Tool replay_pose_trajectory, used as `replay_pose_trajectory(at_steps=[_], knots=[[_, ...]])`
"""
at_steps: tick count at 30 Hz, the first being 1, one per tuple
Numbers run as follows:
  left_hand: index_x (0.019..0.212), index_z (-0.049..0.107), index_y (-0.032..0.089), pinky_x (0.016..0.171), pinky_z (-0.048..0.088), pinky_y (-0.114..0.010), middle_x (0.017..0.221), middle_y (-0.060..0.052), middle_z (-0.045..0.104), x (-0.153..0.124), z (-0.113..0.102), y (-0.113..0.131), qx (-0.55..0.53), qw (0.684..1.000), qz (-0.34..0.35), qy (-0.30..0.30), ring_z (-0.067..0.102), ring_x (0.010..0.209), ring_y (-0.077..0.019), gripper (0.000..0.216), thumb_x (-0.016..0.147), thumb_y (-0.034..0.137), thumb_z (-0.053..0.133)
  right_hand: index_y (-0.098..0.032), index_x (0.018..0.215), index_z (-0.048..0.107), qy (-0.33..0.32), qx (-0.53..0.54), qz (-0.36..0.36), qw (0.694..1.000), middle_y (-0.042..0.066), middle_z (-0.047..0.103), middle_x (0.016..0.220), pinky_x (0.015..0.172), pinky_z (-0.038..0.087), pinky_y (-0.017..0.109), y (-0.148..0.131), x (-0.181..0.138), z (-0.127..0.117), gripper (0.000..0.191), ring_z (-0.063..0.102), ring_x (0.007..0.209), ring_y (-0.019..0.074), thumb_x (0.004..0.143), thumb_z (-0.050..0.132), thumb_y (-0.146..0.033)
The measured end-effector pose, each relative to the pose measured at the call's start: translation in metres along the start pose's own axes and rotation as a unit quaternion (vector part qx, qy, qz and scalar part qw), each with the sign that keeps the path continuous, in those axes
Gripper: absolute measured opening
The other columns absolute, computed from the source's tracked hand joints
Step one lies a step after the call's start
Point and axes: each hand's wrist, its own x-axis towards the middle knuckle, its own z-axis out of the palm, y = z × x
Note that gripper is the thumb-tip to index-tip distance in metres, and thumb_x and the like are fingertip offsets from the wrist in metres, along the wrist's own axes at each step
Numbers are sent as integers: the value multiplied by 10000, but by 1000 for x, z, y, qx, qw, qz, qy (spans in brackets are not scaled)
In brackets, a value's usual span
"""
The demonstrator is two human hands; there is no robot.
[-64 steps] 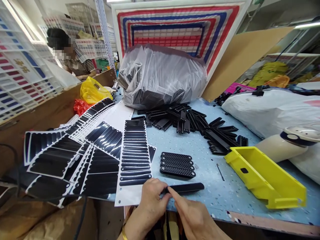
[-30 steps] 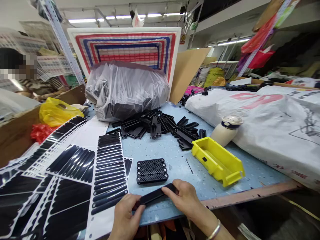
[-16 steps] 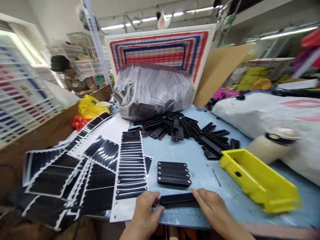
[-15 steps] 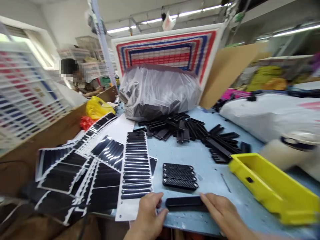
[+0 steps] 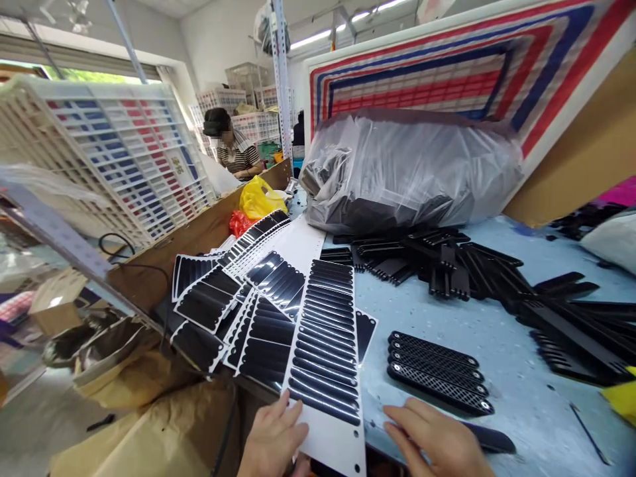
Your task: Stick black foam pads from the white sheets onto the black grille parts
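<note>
A white sheet of long black strip stickers (image 5: pixel 325 341) lies in front of me, its near end at the table edge. My left hand (image 5: pixel 275 434) is at the sheet's lower left edge with fingers spread, the fingertips over its border. To the right of the sheet, my right hand (image 5: pixel 432 437) reaches left with fingers stretched and a small gap between thumb and forefinger. A smooth black bar (image 5: pixel 489 437) lies on the table, partly hidden behind the right hand. Just beyond is a row of black bars with a woven-look pattern (image 5: pixel 437 374) and round metal ends.
Several sticker sheets (image 5: pixel 209 298) overlap at left. A heap of black bars (image 5: pixel 447 265) lies before a plastic-wrapped bundle (image 5: pixel 407 172). A yellow container (image 5: pixel 621 401) shows at the right edge. A wooden board (image 5: pixel 163 255) borders the left side; a person (image 5: pixel 233 149) sits beyond.
The view has turned left. My right hand has come off the black bar's end and moved left over it. My left hand has moved from beside the bar to the sticker sheet.
</note>
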Motion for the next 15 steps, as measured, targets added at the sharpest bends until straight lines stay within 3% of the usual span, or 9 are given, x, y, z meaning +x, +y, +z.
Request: replay_pose_trajectory(at_steps=[2,4,6,8,10,12,15], knots=[[1012,742,254,805,574,-349,1045,-116,779,-5,-7,3,-70,992,-101,36,737,972,-297,268,859,438,622,-204,956,680,-42,4,-8,999,45,665,738,595,505,288,-22,18,25,206,668,672,193,922,493,-125],[888,763,232,660,574,-270,848,-89,788,-3,-12,4,-132,957,-250,71,744,741,-235,314,815,521,664,-198,972,674,-82,14,-2,997,53,671,782,613,507,301,-35,26,47,180,669,702,206,890,528,-133],[691,738,190,499,515,-224,606,-54,717,6,-11,4,-215,893,-389,71,660,533,-179,381,772,561,700,-200,993,670,-111,26,14,993,54,673,816,634,512,308,-42,30,63,169,667,726,213,855,580,-160],[594,700,157,402,444,-210,484,-33,642,17,-5,5,-342,808,-478,50,569,423,-144,465,693,609,754,-202,994,668,-124,40,33,991,52,672,833,659,516,312,-45,31,72,173,665,747,216,830,616,-184],[627,704,134,347,376,-192,461,-28,623,27,0,10,-467,713,-522,38,527,373,-123,499,619,622,807,-207,975,669,-123,53,54,990,46,668,832,685,516,311,-47,31,75,147,660,753,209,833,628,-211],[731,725,122,325,331,-170,465,-24,625,33,3,18,-550,643,-532,34,501,338,-103,499,591,585,845,-218,957,672,-112,70,58,989,35,660,813,677,513,301,-48,31,74,122,649,733,197,856,633,-275],[778,735,115,326,343,-159,477,-22,627,37,1,28,-602,611,-513,31,472,322,-75,447,607,508,865,-238,970,673,-83,97,50,991,25,647,784,620,505,279,-51,33,70,180,629,694,186,878,637,-388]])
